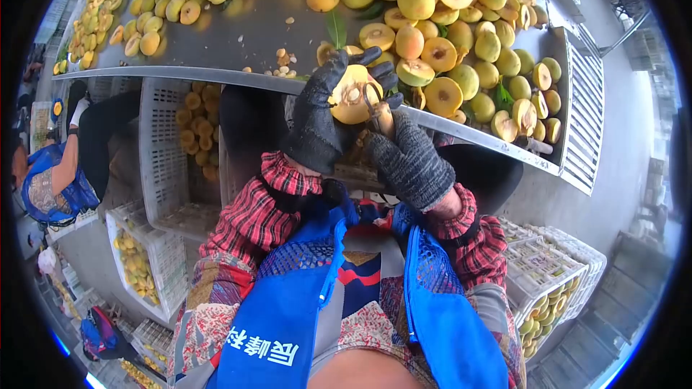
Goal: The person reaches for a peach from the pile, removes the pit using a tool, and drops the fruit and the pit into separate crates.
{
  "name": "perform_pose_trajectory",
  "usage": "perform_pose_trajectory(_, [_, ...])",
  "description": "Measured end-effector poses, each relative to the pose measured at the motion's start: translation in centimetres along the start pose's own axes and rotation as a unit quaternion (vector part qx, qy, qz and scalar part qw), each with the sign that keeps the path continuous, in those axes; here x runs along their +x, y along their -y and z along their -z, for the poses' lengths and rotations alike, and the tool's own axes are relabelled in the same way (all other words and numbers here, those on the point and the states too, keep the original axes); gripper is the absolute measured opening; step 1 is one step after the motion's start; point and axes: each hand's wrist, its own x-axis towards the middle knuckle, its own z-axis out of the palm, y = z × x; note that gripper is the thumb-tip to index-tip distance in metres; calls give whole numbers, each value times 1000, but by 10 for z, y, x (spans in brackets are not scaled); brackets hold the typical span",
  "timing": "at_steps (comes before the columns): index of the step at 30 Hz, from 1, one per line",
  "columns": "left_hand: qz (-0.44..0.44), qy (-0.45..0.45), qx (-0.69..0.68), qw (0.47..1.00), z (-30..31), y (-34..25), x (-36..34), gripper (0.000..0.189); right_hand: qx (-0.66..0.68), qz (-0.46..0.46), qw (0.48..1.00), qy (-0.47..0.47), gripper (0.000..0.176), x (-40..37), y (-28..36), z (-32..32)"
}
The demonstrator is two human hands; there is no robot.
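My left hand (317, 112), in a dark glove, is closed around a halved yellow peach (352, 95), its cut face turned toward me with the pit area showing in the middle. In a grey knitted glove, my right hand (412, 160) grips a pitting tool (384, 121) with a wooden handle and a thin curved metal loop. The loop lies against the right side of the cut face. Both hands are just over the near edge of the metal table (238, 36). Several peach pits (282, 65) lie on the table left of my hands.
Halved peaches (461, 83) are heaped along the table's back and right side, by a slatted white crate (582, 112). Below the edge stands a crate (162, 151) beside peach halves (198, 126). More crates (548, 274) flank me. Another person (61, 180) sits at left.
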Motion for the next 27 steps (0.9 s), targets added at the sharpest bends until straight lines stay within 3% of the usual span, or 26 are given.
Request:
perform_pose_trajectory(1, [3, -1, 0, 1000, -6, -4, 0, 43, -45, 86, 995, -24, 31, 0, -5, -2])
perform_pose_trajectory(2, [61, -29, -120, 990, -14, -9, 0, 42, 40, -68, 997, 10, 28, 3, 8, 2])
perform_pose_trajectory(3, [116, -56, -238, 963, -18, -11, 1, 42, 41, -70, 997, 9, 28, 3, 6, 0])
perform_pose_trajectory(6, [92, -78, -152, 981, -17, -3, 0, 47, 6, -30, 999, -30, 27, 2, 0, -5])
perform_pose_trajectory(9, [88, -96, -155, 979, -30, -5, -5, 44, 73, -97, 992, -25, 27, 4, 2, -8])
perform_pose_trajectory(12, [59, -131, -109, 984, -39, -5, -6, 44, -7, -109, 994, 29, 26, 7, -2, -12])
perform_pose_trajectory(16, [81, -106, -104, 986, -15, 5, -6, 38, -12, -9, 999, 32, 26, 6, -6, -14])
perform_pose_trajectory(17, [20, -91, 135, 986, 0, 12, -7, 38, -27, 16, 999, 25, 26, 5, -5, -14])
perform_pose_trajectory(18, [-42, -70, 366, 927, 6, 11, -6, 38, -26, 17, 999, 25, 26, 5, -5, -14])
perform_pose_trajectory(19, [-42, -70, 368, 926, 11, 9, -7, 38, 17, -5, 999, 30, 27, 5, -6, -15])
perform_pose_trajectory(21, [-116, 1, 524, 844, 12, 0, -8, 31, 63, -25, 997, 34, 28, 5, -8, -15])
perform_pose_trajectory(22, [-116, 1, 526, 843, 10, -4, -9, 31, 14, -12, 999, 48, 28, 4, -9, -15])
perform_pose_trajectory(24, [-155, 58, 632, 757, 4, -15, -9, 29, -34, 4, 998, 61, 29, 4, -5, -15])
perform_pose_trajectory(25, [-160, 59, 633, 755, -1, -19, -10, 29, -24, -63, 994, 87, 28, 5, 1, -12])
perform_pose_trajectory(26, [-101, 32, 545, 832, -8, -21, -14, 29, -14, -130, 985, 113, 28, 7, 5, -10])
perform_pose_trajectory(27, [-40, 6, 446, 894, -12, -23, -16, 30, -14, -127, 986, 108, 28, 8, 7, -8])
